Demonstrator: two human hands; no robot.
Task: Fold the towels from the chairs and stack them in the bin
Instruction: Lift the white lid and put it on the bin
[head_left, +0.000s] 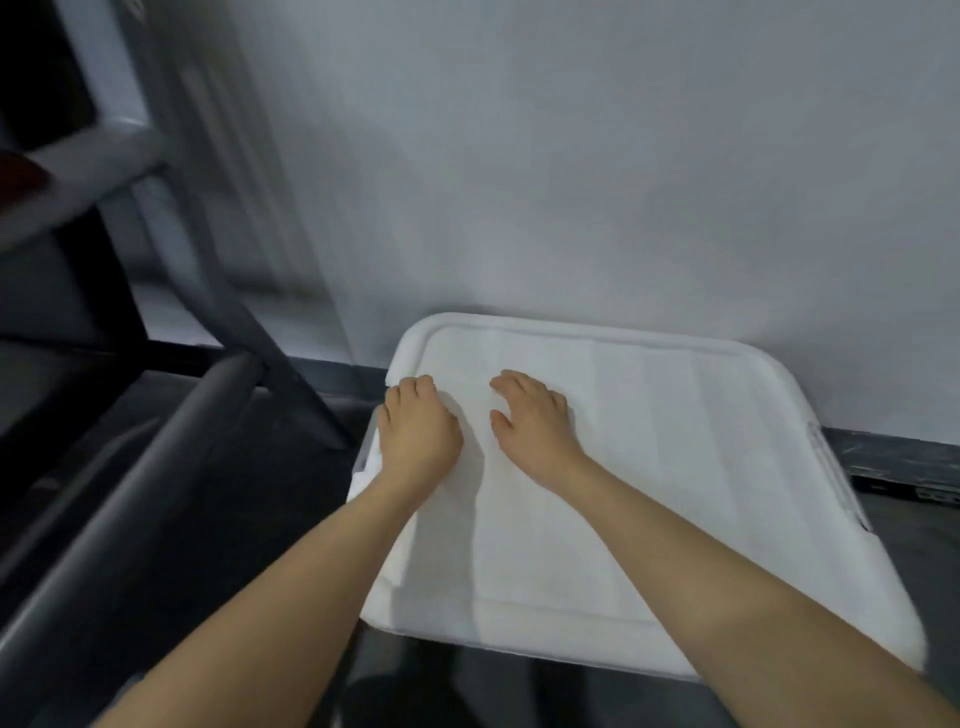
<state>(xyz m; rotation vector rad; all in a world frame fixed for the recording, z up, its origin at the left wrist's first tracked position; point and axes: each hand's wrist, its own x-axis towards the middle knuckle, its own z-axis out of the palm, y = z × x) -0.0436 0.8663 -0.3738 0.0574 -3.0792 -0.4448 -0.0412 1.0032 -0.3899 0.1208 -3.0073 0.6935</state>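
Observation:
A folded white towel lies flat across the top of the bin, covering almost all of it; only a clear plastic edge of the bin shows at the right and left. My left hand rests on the towel's far left part with its fingers curled downward at the towel's edge. My right hand lies palm down on the towel beside it, fingers spread and fairly straight. Both forearms reach in from the bottom of the view.
A grey folding chair frame with a round tube and a slanted leg stands to the left of the bin. A pale wall rises right behind the bin. The floor is dark grey.

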